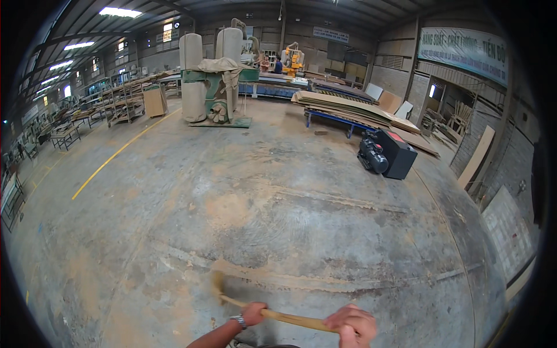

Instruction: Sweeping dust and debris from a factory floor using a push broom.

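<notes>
A broom slants across the bottom of the head view, its pale wooden handle running from lower right to upper left. My left hand, with a metal-band watch at the wrist, is wrapped round the lower part of the handle. Farther right, my right hand grips the handle near its upper end. The tan broom head is blurred by motion, and I cannot tell whether it touches the floor. Around it, brown sawdust lies in streaks and patches on the grey concrete floor.
A black motor unit stands on the floor at right, before stacked boards on a blue table. Ahead is a dust collector with tall bags. A yellow line crosses the left floor. Panels lean along the right wall.
</notes>
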A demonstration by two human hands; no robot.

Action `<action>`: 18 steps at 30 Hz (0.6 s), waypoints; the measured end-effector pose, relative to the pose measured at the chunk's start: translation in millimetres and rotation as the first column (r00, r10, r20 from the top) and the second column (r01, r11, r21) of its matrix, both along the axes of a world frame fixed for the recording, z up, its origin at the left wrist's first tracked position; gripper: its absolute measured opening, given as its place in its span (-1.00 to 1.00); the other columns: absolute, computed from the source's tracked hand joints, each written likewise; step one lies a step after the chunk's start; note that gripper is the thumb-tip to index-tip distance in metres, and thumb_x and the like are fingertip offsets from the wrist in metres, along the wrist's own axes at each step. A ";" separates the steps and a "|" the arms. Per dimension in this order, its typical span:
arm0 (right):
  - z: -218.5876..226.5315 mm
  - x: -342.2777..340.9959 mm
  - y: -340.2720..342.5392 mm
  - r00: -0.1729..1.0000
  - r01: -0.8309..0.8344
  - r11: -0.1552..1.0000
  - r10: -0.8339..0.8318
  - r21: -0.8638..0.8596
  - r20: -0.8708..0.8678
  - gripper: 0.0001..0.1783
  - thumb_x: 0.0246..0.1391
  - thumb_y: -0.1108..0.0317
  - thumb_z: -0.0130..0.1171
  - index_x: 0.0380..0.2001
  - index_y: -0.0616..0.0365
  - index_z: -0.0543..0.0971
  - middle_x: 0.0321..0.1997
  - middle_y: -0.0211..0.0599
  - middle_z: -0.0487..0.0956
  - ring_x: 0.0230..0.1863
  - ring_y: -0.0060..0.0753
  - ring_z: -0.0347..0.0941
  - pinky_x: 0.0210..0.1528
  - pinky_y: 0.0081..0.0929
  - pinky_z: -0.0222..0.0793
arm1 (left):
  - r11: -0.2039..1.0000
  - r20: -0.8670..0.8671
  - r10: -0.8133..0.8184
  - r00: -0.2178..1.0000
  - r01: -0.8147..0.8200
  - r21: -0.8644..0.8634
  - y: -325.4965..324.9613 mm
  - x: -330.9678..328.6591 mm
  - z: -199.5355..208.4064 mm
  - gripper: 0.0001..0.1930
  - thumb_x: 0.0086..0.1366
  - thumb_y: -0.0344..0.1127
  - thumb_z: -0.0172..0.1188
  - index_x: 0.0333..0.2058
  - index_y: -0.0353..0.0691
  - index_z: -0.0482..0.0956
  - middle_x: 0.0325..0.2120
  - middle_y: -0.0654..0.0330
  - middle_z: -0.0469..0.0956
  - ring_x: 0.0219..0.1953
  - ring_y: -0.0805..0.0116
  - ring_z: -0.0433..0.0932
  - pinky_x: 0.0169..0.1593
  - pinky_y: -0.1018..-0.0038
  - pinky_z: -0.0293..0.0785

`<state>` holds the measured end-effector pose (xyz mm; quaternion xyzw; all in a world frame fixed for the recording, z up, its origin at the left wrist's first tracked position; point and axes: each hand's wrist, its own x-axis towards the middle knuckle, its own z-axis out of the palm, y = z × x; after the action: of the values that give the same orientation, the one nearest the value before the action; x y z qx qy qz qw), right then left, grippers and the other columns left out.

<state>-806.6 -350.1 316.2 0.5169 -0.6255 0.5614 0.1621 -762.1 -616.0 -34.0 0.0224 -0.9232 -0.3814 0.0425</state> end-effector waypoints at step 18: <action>68.7 -12.1 -100.8 0.986 0.126 0.949 -0.152 -0.289 -0.068 -0.72 0.29 0.35 -0.06 -0.50 0.24 0.42 -0.60 -0.21 0.51 -0.57 -0.30 0.53 -0.49 -0.38 0.49 | 0.993 -0.104 0.032 0.994 -0.020 0.116 -59.2 -25.7 111.5 -0.80 0.10 -0.16 0.31 -0.40 -0.14 0.59 -0.44 -0.01 0.60 -0.29 -0.09 0.59 -0.22 0.08 0.48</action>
<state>-818.7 -450.9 384.9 0.4676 -0.5655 0.6087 0.3018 -787.9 -675.1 77.5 0.0166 -0.8958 -0.4340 0.0949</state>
